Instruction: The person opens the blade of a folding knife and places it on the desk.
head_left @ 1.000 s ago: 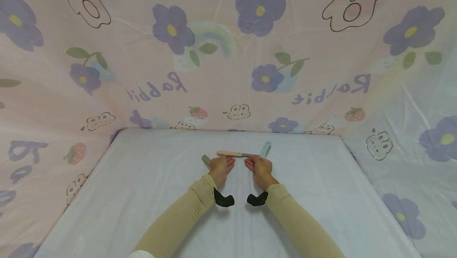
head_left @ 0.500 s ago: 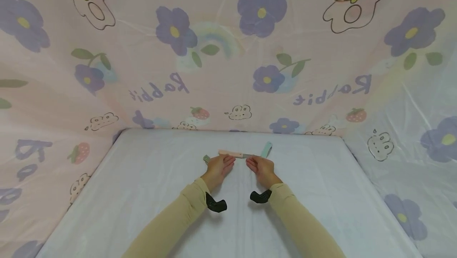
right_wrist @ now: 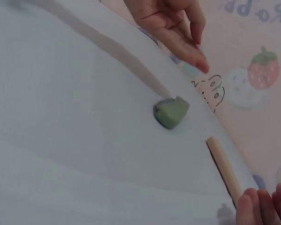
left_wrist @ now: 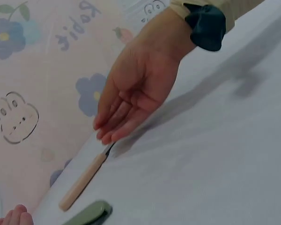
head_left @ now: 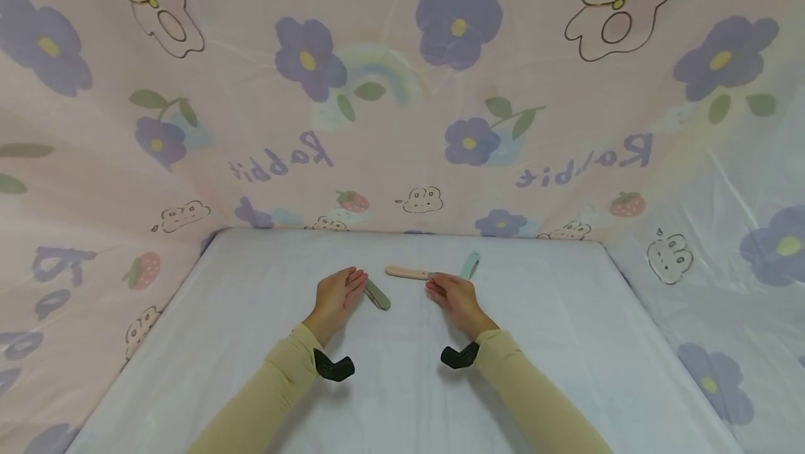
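Observation:
A small knife with a pale wooden handle [head_left: 407, 272] lies crosswise near the back of the white surface [head_left: 251, 342]. My right hand [head_left: 437, 288] lies with straight fingers, and its fingertips [left_wrist: 105, 136] touch the blade end. The handle [left_wrist: 82, 182] sticks out to the left of it. A grey-green flat piece [head_left: 377, 295] lies just right of my left hand [head_left: 352, 281], which is open, with nothing in it. In the right wrist view the green piece [right_wrist: 171, 112] lies between my left hand [right_wrist: 178, 28] and the handle [right_wrist: 225, 168].
A pale teal flat piece [head_left: 469, 264] lies behind the right hand by the back edge. Pink sheeting printed with flowers and rabbits [head_left: 402, 91] walls in the surface at the back and on both sides. Black mounts [head_left: 333, 367] sit on both wrists.
My left hand has drawn left and back from the knife handle, and the green piece now lies in the open to its right. The right hand has hardly moved.

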Demonstrator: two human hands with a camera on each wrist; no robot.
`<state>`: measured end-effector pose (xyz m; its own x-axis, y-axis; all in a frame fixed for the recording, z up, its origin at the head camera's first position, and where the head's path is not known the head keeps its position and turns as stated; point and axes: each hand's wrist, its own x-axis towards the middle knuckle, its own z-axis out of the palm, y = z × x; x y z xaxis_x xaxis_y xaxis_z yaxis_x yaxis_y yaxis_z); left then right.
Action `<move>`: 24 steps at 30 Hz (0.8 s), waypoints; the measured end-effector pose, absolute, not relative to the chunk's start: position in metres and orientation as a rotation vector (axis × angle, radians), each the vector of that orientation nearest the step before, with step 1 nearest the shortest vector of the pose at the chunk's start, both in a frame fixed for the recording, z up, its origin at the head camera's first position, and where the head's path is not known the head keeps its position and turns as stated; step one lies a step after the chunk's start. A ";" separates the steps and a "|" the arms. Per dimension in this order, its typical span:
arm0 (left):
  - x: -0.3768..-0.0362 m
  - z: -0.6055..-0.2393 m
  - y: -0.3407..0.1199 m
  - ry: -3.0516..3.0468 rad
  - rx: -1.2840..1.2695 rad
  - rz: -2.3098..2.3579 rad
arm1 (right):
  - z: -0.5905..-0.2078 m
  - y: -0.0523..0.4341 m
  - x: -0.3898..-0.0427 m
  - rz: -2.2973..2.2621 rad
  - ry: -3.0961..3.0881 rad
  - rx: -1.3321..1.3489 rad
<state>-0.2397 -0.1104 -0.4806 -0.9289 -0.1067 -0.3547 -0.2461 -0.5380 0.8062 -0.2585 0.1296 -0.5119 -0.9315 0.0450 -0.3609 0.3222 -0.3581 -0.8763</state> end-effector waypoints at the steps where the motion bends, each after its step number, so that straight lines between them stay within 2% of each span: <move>1: -0.238 -0.482 -0.115 1.466 -0.571 2.633 | -0.511 0.127 -0.258 -2.392 1.695 0.470; 10: -0.225 -0.500 -0.129 1.520 -0.602 2.563 | -0.509 0.104 -0.252 -2.249 1.753 0.350; 24: -0.216 -0.507 -0.112 1.511 -0.596 2.465 | -0.513 0.076 -0.249 -2.118 1.806 0.139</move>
<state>-0.2156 -0.1124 -0.5067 -0.9013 -0.0477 -0.4307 -0.3620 -0.4631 0.8090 -0.2489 0.0758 -0.5129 -0.9331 -0.2010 -0.2981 0.3262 -0.1242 -0.9371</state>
